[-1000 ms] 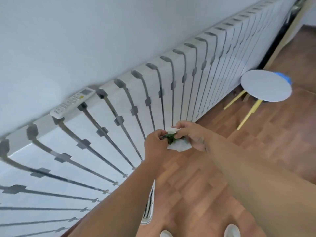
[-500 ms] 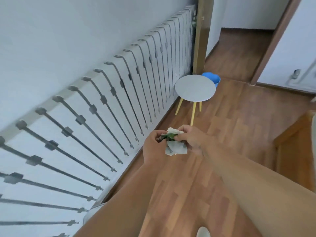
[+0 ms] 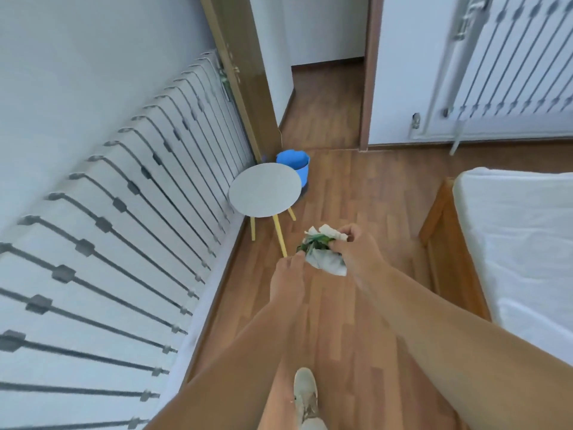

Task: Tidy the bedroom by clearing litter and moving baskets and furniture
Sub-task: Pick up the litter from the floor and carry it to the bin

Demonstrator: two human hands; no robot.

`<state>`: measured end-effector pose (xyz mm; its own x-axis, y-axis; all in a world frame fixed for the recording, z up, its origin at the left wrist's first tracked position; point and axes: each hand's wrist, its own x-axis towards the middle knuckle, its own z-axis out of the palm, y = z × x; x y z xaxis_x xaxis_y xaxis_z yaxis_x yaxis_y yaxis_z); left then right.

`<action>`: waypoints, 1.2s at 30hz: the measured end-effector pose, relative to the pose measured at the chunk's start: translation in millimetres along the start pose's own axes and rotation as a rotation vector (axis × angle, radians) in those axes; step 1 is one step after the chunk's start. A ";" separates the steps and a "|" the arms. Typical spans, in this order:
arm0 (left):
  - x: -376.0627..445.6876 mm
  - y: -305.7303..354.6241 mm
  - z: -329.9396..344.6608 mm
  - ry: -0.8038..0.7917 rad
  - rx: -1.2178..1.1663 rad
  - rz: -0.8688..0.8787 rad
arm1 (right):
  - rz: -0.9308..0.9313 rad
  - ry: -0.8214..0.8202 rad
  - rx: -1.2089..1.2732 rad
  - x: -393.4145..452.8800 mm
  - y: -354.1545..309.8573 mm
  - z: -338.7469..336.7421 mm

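While the right hand (image 3: 356, 252) pinches the crumpled litter (image 3: 324, 251) at chest height, left hand (image 3: 286, 274) fingertips, pressed together, touch its lower-left edge; blue bucket (image 3: 294, 164) lies ahead, beyond the round table (image 3: 265, 190).

A wooden floor (image 3: 347, 187) bears a round stool (image 3: 265, 190), a blue bucket (image 3: 294, 164) and a bed (image 3: 511, 243).

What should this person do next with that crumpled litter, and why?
Probably carry it ahead to the blue bin and drop it in. The right hand grips the litter, the left hand touches its edge, and the open bin stands on the floor behind the round table.
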<state>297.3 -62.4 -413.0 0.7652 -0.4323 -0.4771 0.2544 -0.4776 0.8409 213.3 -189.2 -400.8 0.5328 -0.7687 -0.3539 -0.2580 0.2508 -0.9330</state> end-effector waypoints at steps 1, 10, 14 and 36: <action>10.9 11.3 14.5 -0.104 -0.093 -0.075 | -0.011 0.053 -0.020 13.6 -3.2 -8.6; 134.0 102.0 80.3 -0.558 -0.324 -0.119 | -0.049 0.203 -0.226 138.7 -42.6 -31.4; 183.1 140.3 90.6 -0.671 -0.367 -0.110 | -0.056 0.206 -0.250 181.0 -67.2 -26.9; 416.3 273.6 243.7 -0.507 -0.577 -0.100 | -0.129 -0.128 -0.385 464.0 -161.7 -88.2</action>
<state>541.3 -559.5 -443.8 0.3935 -0.7718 -0.4994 0.6822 -0.1190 0.7214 431.2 -638.3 -408.4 0.6704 -0.6937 -0.2634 -0.4515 -0.0995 -0.8867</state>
